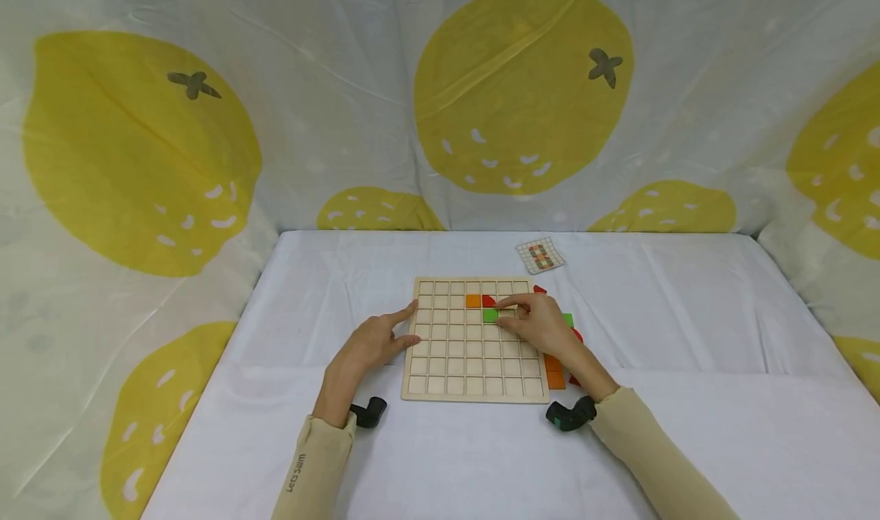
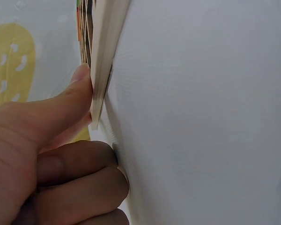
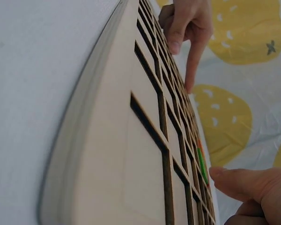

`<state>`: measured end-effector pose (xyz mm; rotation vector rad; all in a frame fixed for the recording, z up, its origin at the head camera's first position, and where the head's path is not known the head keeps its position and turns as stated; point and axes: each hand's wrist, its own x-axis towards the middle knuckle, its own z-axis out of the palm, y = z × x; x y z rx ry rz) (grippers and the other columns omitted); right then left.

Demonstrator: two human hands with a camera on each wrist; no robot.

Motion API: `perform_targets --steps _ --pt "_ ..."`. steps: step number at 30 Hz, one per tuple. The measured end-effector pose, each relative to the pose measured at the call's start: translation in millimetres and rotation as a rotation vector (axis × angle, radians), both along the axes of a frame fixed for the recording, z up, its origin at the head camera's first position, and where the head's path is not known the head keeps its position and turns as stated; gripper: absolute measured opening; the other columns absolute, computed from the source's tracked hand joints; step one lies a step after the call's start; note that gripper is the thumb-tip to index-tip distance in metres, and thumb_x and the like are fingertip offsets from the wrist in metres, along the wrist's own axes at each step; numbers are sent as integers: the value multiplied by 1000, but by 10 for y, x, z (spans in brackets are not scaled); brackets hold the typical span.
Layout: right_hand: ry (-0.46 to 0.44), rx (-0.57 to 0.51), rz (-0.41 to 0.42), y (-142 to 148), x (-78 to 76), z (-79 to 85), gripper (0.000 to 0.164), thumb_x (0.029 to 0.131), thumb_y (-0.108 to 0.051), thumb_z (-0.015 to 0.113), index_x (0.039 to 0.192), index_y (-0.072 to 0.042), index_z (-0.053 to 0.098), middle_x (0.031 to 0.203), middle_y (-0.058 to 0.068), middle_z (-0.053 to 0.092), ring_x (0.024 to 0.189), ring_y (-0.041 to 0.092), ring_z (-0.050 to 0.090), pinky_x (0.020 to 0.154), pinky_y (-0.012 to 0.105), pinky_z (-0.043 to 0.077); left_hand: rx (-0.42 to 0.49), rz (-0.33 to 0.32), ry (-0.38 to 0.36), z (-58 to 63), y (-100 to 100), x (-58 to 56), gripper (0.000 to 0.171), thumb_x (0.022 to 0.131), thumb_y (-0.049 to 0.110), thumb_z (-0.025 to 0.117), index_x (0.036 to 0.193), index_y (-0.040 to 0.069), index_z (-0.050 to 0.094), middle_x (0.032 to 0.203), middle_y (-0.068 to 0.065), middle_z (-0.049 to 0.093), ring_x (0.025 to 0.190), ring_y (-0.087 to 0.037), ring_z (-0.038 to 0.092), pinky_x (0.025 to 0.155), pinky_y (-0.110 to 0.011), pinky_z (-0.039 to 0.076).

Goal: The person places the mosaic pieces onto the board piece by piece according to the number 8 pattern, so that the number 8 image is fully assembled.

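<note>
A wooden grid board [image 1: 474,366] lies flat on the white cloth. My left hand [image 1: 367,344] steadies its left edge, thumb and index finger spread along it; the left wrist view shows the thumb [image 2: 70,101] against the rim and the other fingers folded below. My right hand [image 1: 539,325] reaches over the upper right cells, pinching a green square tile [image 1: 490,316], its index fingertip and thumb tip at the tile's right corners. Above that tile sits a red curved tile [image 1: 488,301], partly behind the index finger. An orange square tile [image 1: 473,301] fills the cell to the left.
Loose orange tiles [image 1: 555,380] lie along the board's right side, with red and green ones partly hidden by the right arm. A small pattern card [image 1: 540,256] lies behind the board. Lemon-printed cloth walls [image 1: 344,123] surround the table.
</note>
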<state>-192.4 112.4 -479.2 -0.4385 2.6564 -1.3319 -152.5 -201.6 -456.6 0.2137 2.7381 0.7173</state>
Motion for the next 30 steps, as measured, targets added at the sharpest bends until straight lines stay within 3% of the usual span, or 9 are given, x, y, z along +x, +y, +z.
perform_targets --steps 15,22,30 --pt "-21 114 -150 710 146 19 28 92 -22 80 117 -9 77 62 -2 34 56 16 35 52 25 28 -6 15 -8 -7 10 -13 72 99 37 70 162 25 36 59 2 42 59 -14 40 68 -31 40" --pt "-17 122 -150 842 198 13 28 90 -20 82 115 -9 78 62 -2 34 57 15 35 53 24 27 13 3 -8 -13 2 -18 72 100 36 69 162 23 35 58 2 42 58 -13 38 68 -31 40" --pt "-37 111 -101 751 211 9 32 89 -23 84 116 -8 78 59 -3 35 56 12 35 54 24 27 27 9 -9 -15 22 -21 72 100 35 69 162 21 35 58 2 41 57 -13 38 61 -29 38"
